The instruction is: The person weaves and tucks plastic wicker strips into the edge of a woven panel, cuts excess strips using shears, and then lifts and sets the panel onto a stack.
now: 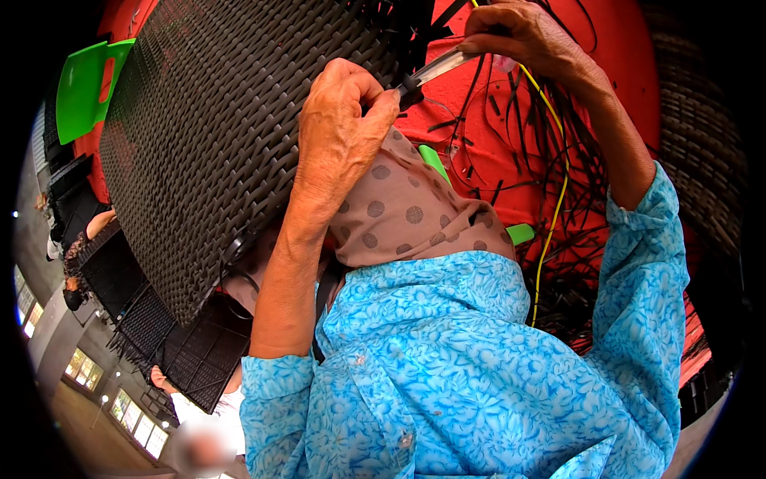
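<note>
My left hand [343,120] is closed around the dark handle of a knife [437,69], pressed against the edge of a large black woven panel [215,128] that leans over my lap. The pale blade runs up and right toward my right hand [519,36]. That hand's fingers are pinched together at the blade's tip, apparently on a thin black strip; the exact hold is hidden. Loose black strips [550,160] spread below it over a red surface [622,64]. A brown dotted cloth [407,211] lies under the panel's edge.
A yellow cord [558,191] runs down through the strips. A green plastic seat [84,88] stands at the upper left. More black woven panels [191,351] are stacked at the lower left beside another person [199,431]. A brown woven basket [702,136] sits at the right.
</note>
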